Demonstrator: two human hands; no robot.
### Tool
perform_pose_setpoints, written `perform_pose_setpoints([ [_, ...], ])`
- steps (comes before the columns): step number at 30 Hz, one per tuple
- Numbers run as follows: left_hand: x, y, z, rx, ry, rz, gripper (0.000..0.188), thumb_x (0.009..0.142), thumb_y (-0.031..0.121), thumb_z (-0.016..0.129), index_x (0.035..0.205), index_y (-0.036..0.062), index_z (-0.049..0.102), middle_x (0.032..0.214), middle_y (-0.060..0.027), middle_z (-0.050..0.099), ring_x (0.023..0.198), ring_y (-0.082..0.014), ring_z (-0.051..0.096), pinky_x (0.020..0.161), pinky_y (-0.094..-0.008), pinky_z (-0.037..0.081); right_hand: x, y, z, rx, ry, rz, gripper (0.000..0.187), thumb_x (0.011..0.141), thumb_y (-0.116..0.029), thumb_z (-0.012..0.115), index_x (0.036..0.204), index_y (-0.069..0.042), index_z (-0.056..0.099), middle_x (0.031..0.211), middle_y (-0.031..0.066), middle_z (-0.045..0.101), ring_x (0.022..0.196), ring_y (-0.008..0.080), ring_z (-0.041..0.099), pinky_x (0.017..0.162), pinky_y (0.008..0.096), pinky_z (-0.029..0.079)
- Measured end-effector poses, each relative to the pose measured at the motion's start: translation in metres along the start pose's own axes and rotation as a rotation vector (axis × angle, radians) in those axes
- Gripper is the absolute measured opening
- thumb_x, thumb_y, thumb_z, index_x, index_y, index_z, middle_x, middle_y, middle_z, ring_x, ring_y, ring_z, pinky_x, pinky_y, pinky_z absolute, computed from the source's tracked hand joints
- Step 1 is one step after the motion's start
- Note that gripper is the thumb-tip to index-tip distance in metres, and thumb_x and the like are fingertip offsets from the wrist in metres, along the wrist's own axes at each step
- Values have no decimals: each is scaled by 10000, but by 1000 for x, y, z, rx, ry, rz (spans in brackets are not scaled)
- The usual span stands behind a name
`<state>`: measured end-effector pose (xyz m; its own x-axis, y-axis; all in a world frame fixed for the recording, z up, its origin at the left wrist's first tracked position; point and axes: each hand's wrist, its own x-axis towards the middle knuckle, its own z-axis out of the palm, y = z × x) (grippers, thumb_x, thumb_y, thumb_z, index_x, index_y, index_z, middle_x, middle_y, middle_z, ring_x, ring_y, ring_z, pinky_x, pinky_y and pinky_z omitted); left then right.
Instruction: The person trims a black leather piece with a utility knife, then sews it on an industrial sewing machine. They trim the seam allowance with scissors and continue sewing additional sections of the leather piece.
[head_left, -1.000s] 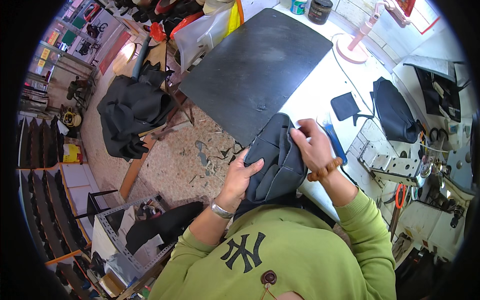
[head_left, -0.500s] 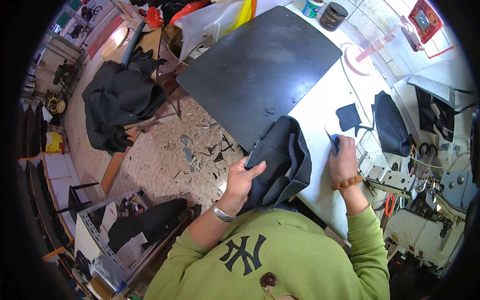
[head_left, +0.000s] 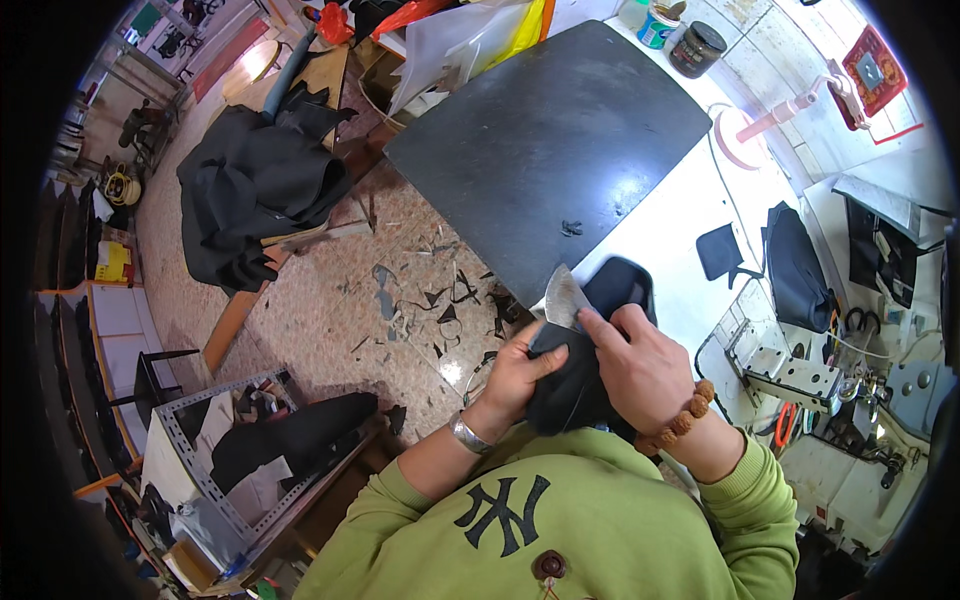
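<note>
A dark fabric piece (head_left: 585,375) is bunched up in front of my chest, over the edge of the white worktable (head_left: 665,225). My left hand (head_left: 520,375), with a metal bracelet at the wrist, grips its left side. My right hand (head_left: 640,365), with a wooden bead bracelet, presses on its right side and holds a flat grey blade-like tool (head_left: 566,297) whose tip points up over the fabric. Part of the fabric is hidden under both hands.
A large black board (head_left: 550,140) lies on the table beyond the fabric. Small dark cut pieces (head_left: 720,250) and a folded dark piece (head_left: 795,270) lie at right near a sewing machine (head_left: 800,370). Scraps litter the floor (head_left: 420,300); dark cloth (head_left: 255,185) is piled at left.
My right hand came back from the table at right onto the fabric, now with the grey blade in it. The fabric is bunched tighter and closer to my chest.
</note>
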<state>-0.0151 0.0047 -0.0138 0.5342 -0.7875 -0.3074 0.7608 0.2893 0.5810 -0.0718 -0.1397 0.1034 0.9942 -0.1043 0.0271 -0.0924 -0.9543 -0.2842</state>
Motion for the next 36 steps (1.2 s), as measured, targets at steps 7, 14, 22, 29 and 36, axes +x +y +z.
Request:
perform_pose_setpoints([
  [7, -8, 9, -9, 15, -92, -137, 250, 896, 86, 629, 1133, 21, 585, 1032, -10, 639, 949, -90, 586, 862, -257, 476, 19, 18, 2, 199, -217, 72, 698, 738, -190, 723, 1360, -143, 409, 1075, 83, 631, 792, 288, 648, 650, 381, 526],
  [14, -7, 10, -21, 97, -60, -53, 261, 890, 45, 621, 1148, 19, 593, 1057, -21, 642, 969, -95, 585, 881, -262, 472, 47, 22, 18, 242, -350, 67, 561, 696, -164, 748, 1180, -94, 471, 849, 143, 652, 812, 347, 636, 684, 435, 499],
  [22, -1, 8, -10, -157, 97, 0, 331, 865, 1, 636, 1182, 36, 549, 1092, -53, 630, 961, -126, 605, 875, -284, 488, 72, 24, 36, 424, -370, 232, 546, 640, -61, 758, 1106, -31, 473, 836, 154, 646, 822, 373, 635, 706, 409, 491],
  [29, 9, 2, -11, -140, 310, 43, 209, 866, 31, 660, 1068, 26, 605, 987, -41, 657, 872, -115, 618, 810, -272, 507, 74, 21, 54, 389, -263, 268, 460, 689, -104, 750, 1046, -48, 465, 803, 211, 629, 787, 403, 617, 678, 466, 484],
  [36, 16, -7, 10, -210, 410, 168, 169, 861, 41, 671, 1021, 4, 632, 946, -42, 671, 802, -109, 619, 752, -257, 511, 45, -2, 18, 235, 132, 72, 438, 809, -165, 664, 1206, -75, 502, 992, 112, 573, 741, 325, 625, 604, 400, 500],
])
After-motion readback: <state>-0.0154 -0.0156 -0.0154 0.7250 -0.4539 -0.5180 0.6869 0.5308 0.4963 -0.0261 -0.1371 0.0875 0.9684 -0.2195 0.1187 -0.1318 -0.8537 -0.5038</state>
